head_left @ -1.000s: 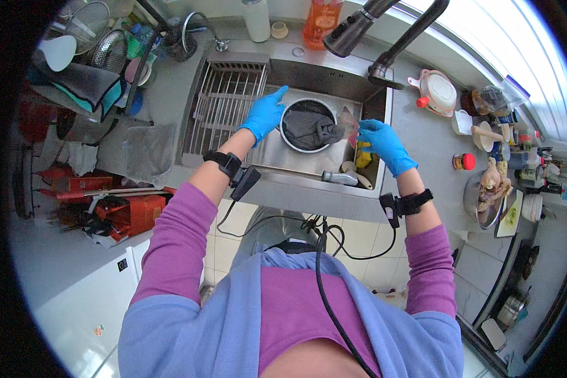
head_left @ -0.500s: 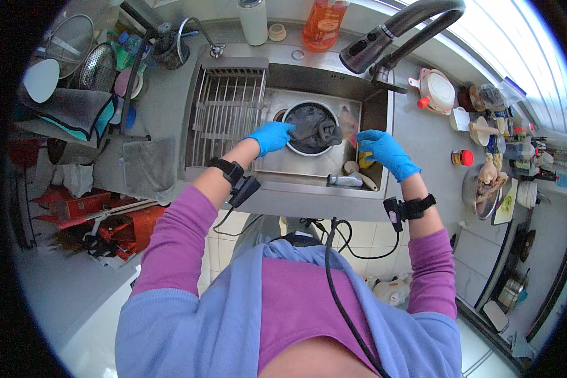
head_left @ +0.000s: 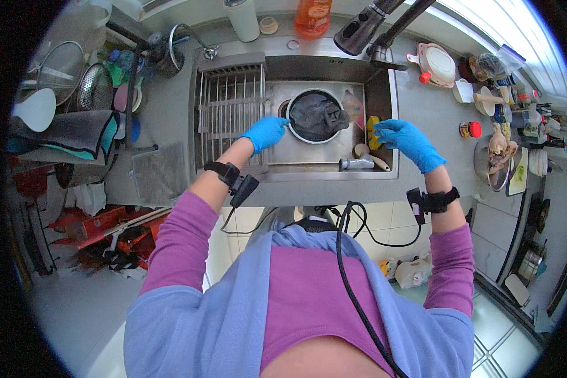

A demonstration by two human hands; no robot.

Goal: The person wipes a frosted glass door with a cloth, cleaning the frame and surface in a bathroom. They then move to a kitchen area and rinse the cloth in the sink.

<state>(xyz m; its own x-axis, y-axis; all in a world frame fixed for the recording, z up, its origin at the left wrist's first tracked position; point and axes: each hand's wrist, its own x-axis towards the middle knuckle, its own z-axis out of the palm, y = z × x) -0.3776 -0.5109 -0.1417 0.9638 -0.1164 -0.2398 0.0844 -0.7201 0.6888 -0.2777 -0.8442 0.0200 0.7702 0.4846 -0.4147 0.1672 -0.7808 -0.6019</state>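
A round metal pot (head_left: 309, 139) stands in the sink (head_left: 277, 148), with a dark grey cloth (head_left: 315, 116) bunched inside and hanging over its right rim. My left hand (head_left: 266, 133), in a blue glove, pinches the pot's left rim with closed fingertips. Over the sink's right wall is my right hand (head_left: 412, 145), also gloved, its fingers bent and somewhat apart. Its fingertips are beside a yellow sponge (head_left: 373, 133); whether they touch it is hard to see. A clear bottle-like piece (head_left: 356, 164) and a light-handled brush (head_left: 380, 162) lie below the sponge.
A wire drying rack (head_left: 230, 113) spans the sink's left part. Behind stand a dark faucet (head_left: 384, 38), an orange soap bottle (head_left: 313, 19) and a white bottle (head_left: 242, 20). Right on the counter are a lidded dish (head_left: 436, 64), a red-capped jar (head_left: 470, 130) and a bowl with poultry (head_left: 499, 154).
My right hand has shifted right and slightly up, and more of the sponge shows. My left hand stays at the pot's left rim. The whole view has shifted a little.
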